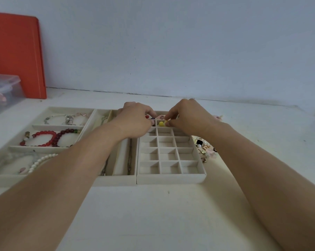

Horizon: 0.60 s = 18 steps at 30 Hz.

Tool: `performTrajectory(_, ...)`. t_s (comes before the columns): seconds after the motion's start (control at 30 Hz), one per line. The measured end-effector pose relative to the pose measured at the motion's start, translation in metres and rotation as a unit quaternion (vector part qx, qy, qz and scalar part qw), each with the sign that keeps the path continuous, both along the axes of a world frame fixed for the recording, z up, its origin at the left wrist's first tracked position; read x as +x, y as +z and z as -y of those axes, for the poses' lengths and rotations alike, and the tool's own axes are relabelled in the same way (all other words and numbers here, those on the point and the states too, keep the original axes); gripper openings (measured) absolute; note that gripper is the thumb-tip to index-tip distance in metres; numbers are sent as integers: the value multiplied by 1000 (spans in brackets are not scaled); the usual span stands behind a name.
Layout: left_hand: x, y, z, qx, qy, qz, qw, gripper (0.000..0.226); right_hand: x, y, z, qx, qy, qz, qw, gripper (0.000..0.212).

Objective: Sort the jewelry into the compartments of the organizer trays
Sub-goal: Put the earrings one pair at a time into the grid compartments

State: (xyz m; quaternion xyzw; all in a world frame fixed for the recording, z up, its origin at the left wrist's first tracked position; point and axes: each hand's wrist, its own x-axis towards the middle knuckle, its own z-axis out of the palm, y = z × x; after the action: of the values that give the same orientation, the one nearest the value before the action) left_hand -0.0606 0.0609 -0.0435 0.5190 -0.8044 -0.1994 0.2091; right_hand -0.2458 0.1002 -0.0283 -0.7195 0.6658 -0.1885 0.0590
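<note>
A cream grid tray [171,176] with many small square compartments lies in front of me. Over its far rows both hands meet. My right hand [185,115] pinches a small yellow ball earring [161,123] above a far compartment. My left hand [135,120] has curled fingers at the same far row, beside a red piece [147,116] and a dark piece; what it holds is hidden. A pink piece [161,116] sits in the far row. The near compartments hold nothing.
Left of the grid tray, a cream tray [44,148] holds a silver bracelet [66,119], red bead bracelets [50,137] and a pearl strand [42,161]. Loose earrings [204,147] lie right of the grid tray. An orange board [15,55] and a clear box [3,91] stand at far left.
</note>
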Motion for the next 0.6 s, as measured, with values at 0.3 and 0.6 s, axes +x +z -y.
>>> performTrajectory(0.3,0,1,-1,5,28,7,1000,15,0,7,-4,-7,4,11,1000,14)
performTrajectory(0.6,-1,3,-3,-1,33,0,999,13,0,6,-4,11,16,8,1000,14)
